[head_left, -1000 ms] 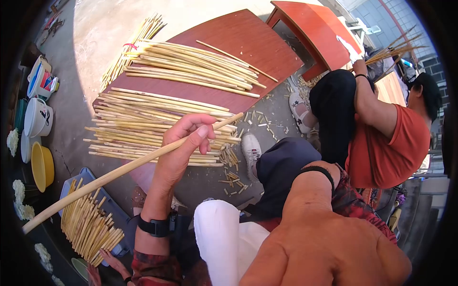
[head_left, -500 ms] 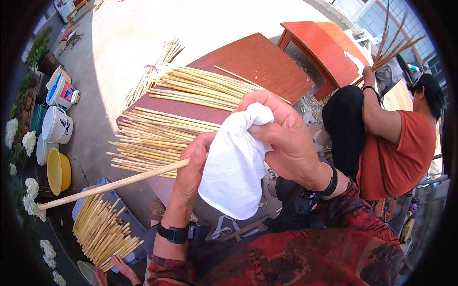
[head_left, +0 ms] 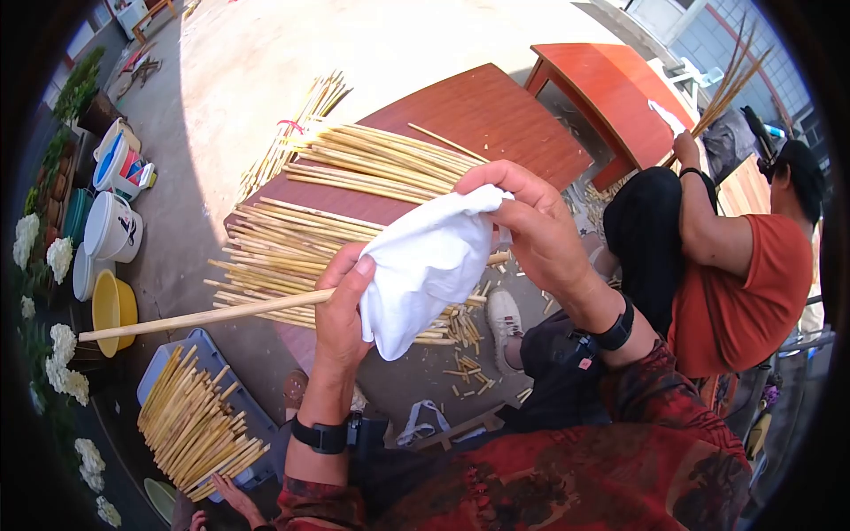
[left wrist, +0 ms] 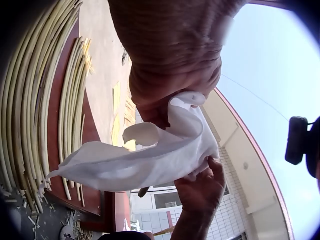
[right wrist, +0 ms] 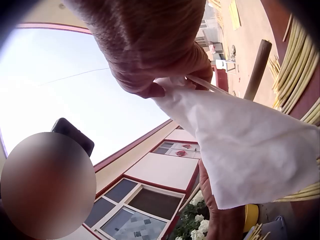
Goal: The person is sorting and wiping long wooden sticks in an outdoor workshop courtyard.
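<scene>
In the head view my left hand (head_left: 341, 310) grips a long, pale, peeled stick (head_left: 204, 315) that slants out to the left. Its thumb also lies on the near edge of a white cloth (head_left: 425, 265). My right hand (head_left: 544, 234) pinches the cloth's other side, so it spreads between both hands. Behind the cloth the stick's middle is hidden; a short end shows just right of it. From the right wrist, the stick's end (right wrist: 258, 70) sticks out beyond the cloth (right wrist: 250, 145). In the left wrist view the cloth (left wrist: 135, 167) hangs in folds under the left hand.
Bundles of similar sticks (head_left: 292, 252) lie on a reddish-brown board (head_left: 496, 115). A blue-grey crate (head_left: 204, 350) of shorter sticks stands at lower left, near buckets (head_left: 112, 227) and a yellow basin (head_left: 115, 310). Cut pieces litter the ground. Another person (head_left: 735, 274) sits at right.
My right hand has come up from close to the camera, bringing the cloth to the stick. Over the last half second the cloth has been spread wider between both hands. The view has shifted.
</scene>
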Demonstrator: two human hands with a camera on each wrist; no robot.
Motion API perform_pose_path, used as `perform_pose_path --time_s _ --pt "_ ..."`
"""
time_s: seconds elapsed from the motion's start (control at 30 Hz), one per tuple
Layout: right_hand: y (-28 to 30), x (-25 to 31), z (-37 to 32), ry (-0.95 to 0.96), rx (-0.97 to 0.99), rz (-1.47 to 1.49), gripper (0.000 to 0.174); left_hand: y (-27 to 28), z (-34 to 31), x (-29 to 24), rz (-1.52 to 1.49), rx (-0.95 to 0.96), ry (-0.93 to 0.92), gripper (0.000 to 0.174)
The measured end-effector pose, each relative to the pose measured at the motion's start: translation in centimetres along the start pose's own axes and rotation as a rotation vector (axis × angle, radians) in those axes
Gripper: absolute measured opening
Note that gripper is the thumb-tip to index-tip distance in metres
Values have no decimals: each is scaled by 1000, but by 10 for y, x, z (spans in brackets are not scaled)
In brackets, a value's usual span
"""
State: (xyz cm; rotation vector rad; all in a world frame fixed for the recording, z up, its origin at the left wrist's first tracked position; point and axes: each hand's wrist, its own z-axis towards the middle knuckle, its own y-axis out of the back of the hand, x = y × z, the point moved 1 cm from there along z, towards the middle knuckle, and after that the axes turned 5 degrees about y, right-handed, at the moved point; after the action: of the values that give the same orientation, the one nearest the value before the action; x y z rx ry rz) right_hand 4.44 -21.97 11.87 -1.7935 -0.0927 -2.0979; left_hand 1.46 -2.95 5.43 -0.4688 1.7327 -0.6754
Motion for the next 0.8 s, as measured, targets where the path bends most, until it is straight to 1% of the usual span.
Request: perform_pose_path --time_s 0.1,0.13,0.2,0.23,0.27,0.33,0.37,0.4,0.47,0.5,0.57,0.63,0.7,0.77,0.8 --pt "-5 5 -2 39 262 -309 25 5 4 3 -20 -34 -21 24" --pt "-5 2 -1 41 264 -306 25 6 5 4 -19 -37 -24 24" --pt "-10 -2 -2 142 508 -444 38 5 5 4 -54 -31 -83 24" --pt "-13 -4 -3 60 457 -362 36 4 6 3 -50 -32 -84 24" --pt "-16 -6 -3 61 456 -359 36 2 5 2 -42 -26 -95 25" --pt "-19 -13 -2 -56 252 -341 28 3 4 2 -33 -20 -104 25" --pt "-20 -18 -4 -104 173 -291 27 7 5 3 -12 5 -107 26" --pt "-20 -18 -3 -102 171 -290 27 9 4 4 10 31 -110 26" --pt "-23 -13 1 174 242 -686 29 9 2 3 7 68 -109 26" --pt "-24 -16 -1 176 239 -685 29 9 0 2 3 102 -109 26" --pt "-28 -21 -4 286 290 -822 26 8 -1 1 64 80 -121 29" --pt "-25 -20 -2 272 297 -805 24 4 -3 0 121 55 -129 31" --pt "-21 -18 0 258 305 -791 23 -5 -5 -5 65 57 -126 37" --pt "-18 -17 1 81 270 -533 20 -3 -4 -8 58 65 -142 38" --pt "-19 -14 1 79 268 -533 20 -2 -4 -9 52 73 -158 40"
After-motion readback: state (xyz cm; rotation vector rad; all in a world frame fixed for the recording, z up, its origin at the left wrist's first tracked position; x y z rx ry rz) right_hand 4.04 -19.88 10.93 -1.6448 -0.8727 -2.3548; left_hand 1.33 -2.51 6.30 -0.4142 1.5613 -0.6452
